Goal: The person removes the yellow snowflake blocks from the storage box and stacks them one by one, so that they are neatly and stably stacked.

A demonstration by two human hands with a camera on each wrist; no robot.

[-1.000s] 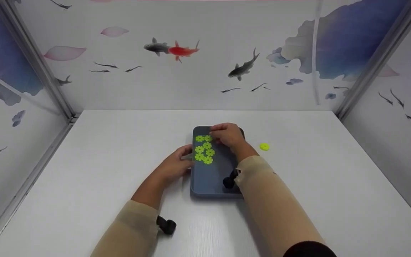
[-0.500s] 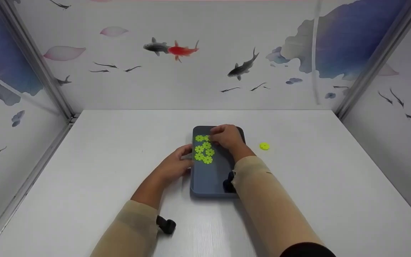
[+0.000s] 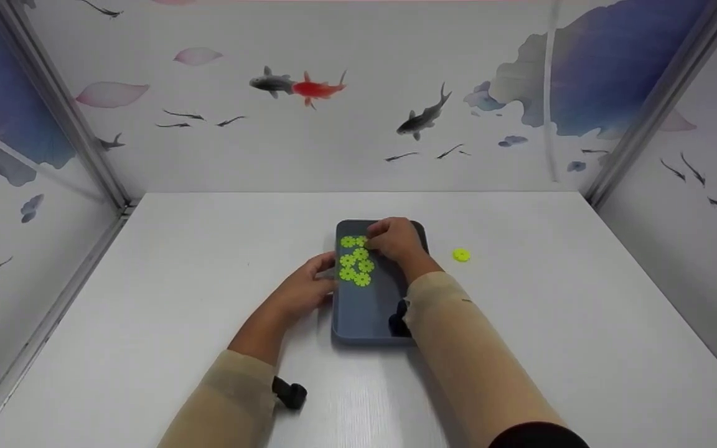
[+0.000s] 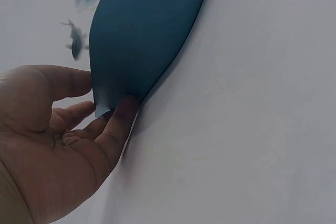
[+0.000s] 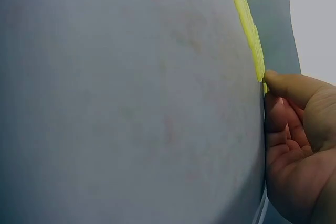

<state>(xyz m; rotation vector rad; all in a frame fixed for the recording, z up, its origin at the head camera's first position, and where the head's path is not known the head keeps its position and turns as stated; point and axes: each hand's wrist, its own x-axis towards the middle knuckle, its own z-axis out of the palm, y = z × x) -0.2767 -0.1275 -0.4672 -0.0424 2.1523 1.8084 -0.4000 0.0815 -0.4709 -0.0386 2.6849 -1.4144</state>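
A blue-grey tray [image 3: 368,317] stands on the white table, with several yellow-green notched snowflake discs [image 3: 362,279] lying flat along its left half. At the tray's left side, my left hand [image 3: 302,289] holds the edge; in the left wrist view the thumb is at the rim and fingers reach along the outer wall [image 4: 142,35]. My right hand [image 3: 398,239] is inside the tray near the far end of the discs. Thumb and index finger pinch a snowflake disc [image 5: 265,88] at the end of the row, mostly hidden by the fingertips.
One loose snowflake disc [image 3: 461,255] lies on the white table [image 3: 520,298] right of the tray. White panels with painted fish [image 3: 318,89] enclose the back and sides. A black wrist camera [image 3: 399,320] hangs low over the tray's near right part.
The right hand has shifted slightly toward me and now covers part of the far discs. My left hand and the tray have stayed where they were.
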